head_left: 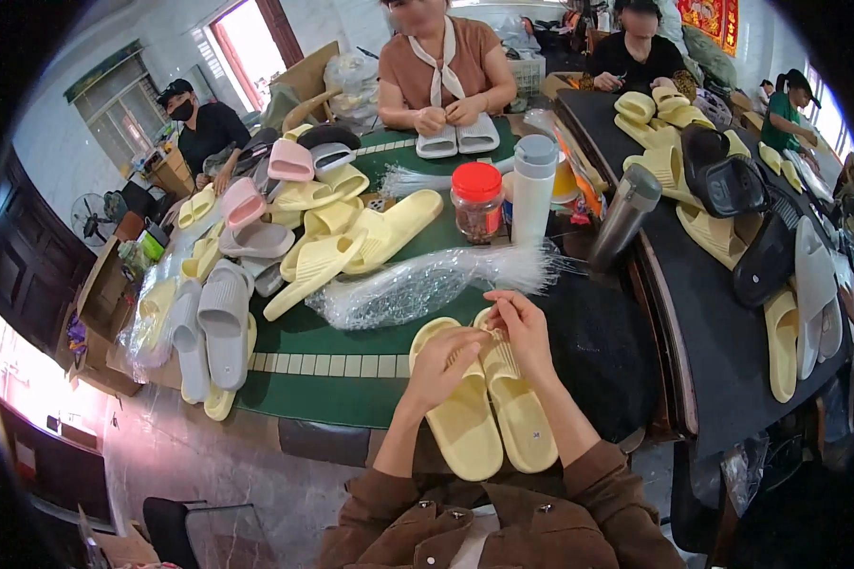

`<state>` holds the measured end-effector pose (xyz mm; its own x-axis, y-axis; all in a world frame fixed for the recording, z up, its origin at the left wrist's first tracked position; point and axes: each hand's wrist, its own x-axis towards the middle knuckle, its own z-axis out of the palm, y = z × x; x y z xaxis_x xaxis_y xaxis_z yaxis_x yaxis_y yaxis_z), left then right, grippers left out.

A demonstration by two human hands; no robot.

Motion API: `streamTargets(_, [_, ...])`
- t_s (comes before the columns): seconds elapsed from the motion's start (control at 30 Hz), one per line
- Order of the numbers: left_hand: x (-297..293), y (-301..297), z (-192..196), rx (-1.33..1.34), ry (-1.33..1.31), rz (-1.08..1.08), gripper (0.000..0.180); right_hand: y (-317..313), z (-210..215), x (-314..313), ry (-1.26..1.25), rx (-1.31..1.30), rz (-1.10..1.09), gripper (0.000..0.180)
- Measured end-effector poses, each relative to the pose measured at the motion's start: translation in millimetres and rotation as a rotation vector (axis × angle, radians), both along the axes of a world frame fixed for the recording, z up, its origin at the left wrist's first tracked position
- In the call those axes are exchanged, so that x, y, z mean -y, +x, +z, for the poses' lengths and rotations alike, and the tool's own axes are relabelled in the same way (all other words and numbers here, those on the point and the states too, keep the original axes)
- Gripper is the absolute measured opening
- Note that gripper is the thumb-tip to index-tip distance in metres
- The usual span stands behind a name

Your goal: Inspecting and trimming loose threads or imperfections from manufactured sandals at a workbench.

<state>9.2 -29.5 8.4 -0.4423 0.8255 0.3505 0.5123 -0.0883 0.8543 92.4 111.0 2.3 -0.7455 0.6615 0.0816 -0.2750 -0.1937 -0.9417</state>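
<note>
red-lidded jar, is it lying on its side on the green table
No, the red-lidded jar stands upright on the green table, lid on top, beside a tall white bottle.

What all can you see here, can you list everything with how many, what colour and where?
slippers in hand: two, pale yellow, side by side at the table's near edge
bag of plastic ties: one, clear, just beyond them
slipper pile: many, yellow, grey, pink, left and middle of the green table
jar: one, red lid, table centre
bottle: one, white with grey cap, beside the jar
flask: one, steel, right of the bottle
dark bench: one, right, bearing yellow, black and grey slippers
co-workers: four, far side
left hand: on the slippers' straps
right hand: pinching at the strap
</note>
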Motion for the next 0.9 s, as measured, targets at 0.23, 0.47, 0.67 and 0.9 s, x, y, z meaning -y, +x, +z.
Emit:
streamTargets(0.23, [3.9, -3.7, -6.6, 0.012, -0.014, 0.01, 0.026, -0.6, 2.5, 9.5, 0.171, 0.079, 0.112, 0.021])
streamTargets(0.47, [1.3, -0.2, -3.8, 0.003, -0.01, 0.029, 0.022, -2.2, -9.8, 6.7, 0.353, 0.02, -0.01, 0.021])
streamTargets(0.67, [7.1, 12.3, 12.4, -0.15, 0.061, 0.218, 0.018, 6.2, 12.1, -1.6, -0.01, -0.048, 0.037, 0.032])
streamTargets(0.9, [39.6, 47.3, 42.6, -0.243, 0.141, 0.345, 0.016, 67.1, 39.9, 10.5, 0.265, 0.094, 0.131, 0.022])
